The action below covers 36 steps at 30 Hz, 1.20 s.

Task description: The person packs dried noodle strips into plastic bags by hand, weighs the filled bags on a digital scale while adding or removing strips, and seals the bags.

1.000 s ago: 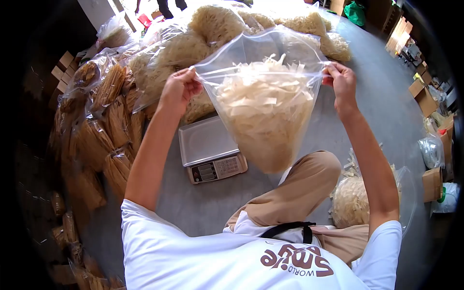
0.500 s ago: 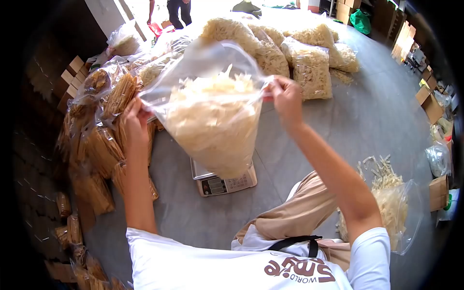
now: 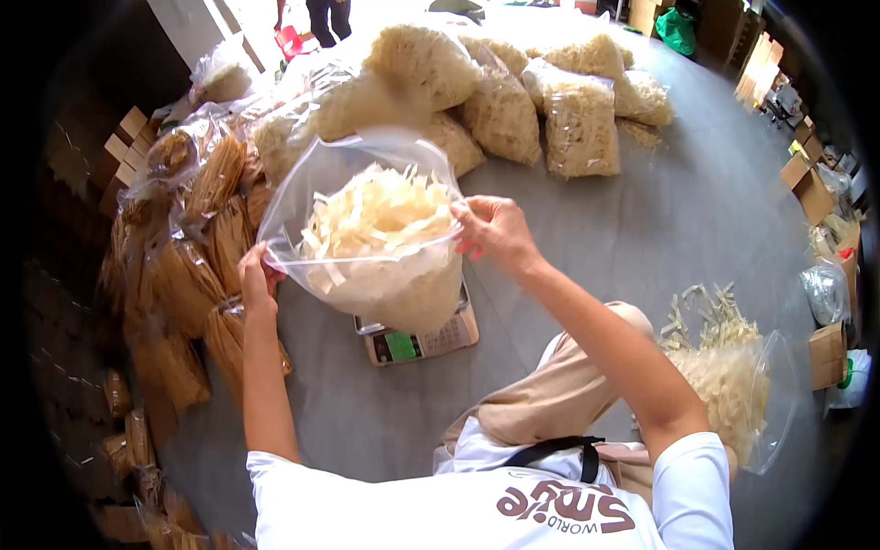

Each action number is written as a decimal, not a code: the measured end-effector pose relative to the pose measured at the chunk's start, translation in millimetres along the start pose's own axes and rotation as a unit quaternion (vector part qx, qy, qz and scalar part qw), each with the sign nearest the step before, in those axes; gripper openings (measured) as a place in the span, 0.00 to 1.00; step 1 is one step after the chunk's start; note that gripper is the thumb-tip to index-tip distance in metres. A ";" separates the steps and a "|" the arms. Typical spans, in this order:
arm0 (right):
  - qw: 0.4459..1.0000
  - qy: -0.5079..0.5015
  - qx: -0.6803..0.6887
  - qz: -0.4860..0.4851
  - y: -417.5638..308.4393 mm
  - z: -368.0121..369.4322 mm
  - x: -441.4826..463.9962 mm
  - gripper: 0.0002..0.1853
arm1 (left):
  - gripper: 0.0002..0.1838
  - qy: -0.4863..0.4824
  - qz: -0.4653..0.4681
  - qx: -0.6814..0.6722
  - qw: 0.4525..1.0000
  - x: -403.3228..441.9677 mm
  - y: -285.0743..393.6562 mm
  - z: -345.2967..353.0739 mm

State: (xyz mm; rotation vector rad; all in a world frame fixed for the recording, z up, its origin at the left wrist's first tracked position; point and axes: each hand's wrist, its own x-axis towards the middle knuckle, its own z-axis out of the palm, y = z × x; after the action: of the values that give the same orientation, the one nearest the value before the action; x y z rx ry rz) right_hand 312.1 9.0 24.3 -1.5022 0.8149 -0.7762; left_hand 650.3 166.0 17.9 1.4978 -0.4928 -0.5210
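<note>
A clear plastic bag (image 3: 390, 298) full of pale, ribbon-like dried strips (image 3: 380, 215) stands over the digital scale (image 3: 426, 346), its mouth spread wide. My left hand (image 3: 259, 275) pinches the left corner of the bag's rim. On the opposite side, my right hand (image 3: 495, 234) grips the right edge with closed fingers. The scale's display is lit green; its pan is mostly hidden beneath the bag. By my right knee lies another open bag (image 3: 775, 412) with the same pale strips spilling out of its top.
Filled bags of pale strips (image 3: 582, 119) are heaped ahead. Bundles of brown sticks (image 3: 188, 284) in plastic lie along the left. Cardboard boxes (image 3: 828, 356) line the right side. A person (image 3: 328, 20) stands at the back near a red object.
Both hands have lowered the bag onto or close over the scale, and its mouth has opened wider toward me. The right hand moved left. The scale display has turned green.
</note>
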 end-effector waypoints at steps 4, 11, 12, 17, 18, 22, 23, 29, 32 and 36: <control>0.999 -0.027 -0.004 0.025 -2.7 -15.8 -12.4 0.29 | 0.16 0.005 0.018 -0.030 0.999 -10.1 5.4 5.6; 0.996 0.086 -0.006 -0.007 5.0 -66.8 -29.7 0.27 | 0.18 0.059 0.026 -0.071 0.995 -11.2 -7.5 -7.9; 0.996 0.088 -0.006 -0.006 6.8 -77.0 -32.9 0.27 | 0.21 0.099 0.036 -0.064 0.992 -15.6 -6.0 -8.6; 0.993 0.112 -0.040 0.004 21.4 -128.0 -45.5 0.23 | 0.26 0.112 0.091 0.001 0.990 -31.9 0.9 -7.5; 0.993 0.113 -0.040 0.004 23.3 -135.0 -47.9 0.23 | 0.26 0.111 0.090 0.001 0.990 -32.5 0.6 -6.7; 0.990 0.134 -0.043 0.018 29.5 -156.0 -57.4 0.21 | 0.28 0.119 0.125 0.046 0.984 -41.8 8.6 4.3; 0.989 0.138 -0.044 0.025 30.6 -160.3 -60.6 0.20 | 0.29 0.125 0.132 0.067 0.981 -44.0 11.5 7.5; 0.986 0.152 -0.047 0.051 45.4 -182.5 -84.4 0.19 | 0.31 0.102 0.260 0.112 0.953 -51.4 22.0 27.0; 0.983 0.167 -0.054 0.058 51.2 -187.0 -96.8 0.18 | 0.32 0.091 0.287 0.139 0.943 -58.1 28.6 39.1; 0.982 0.175 -0.038 0.065 55.6 -191.1 -109.3 0.18 | 0.32 0.077 0.318 0.164 0.930 -58.6 32.9 47.8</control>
State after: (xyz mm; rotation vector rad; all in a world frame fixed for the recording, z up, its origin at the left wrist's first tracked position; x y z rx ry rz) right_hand 89.3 -2.7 -17.8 -1.3808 1.2044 -0.9328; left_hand 575.4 163.5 52.4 1.5659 -0.9273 0.2002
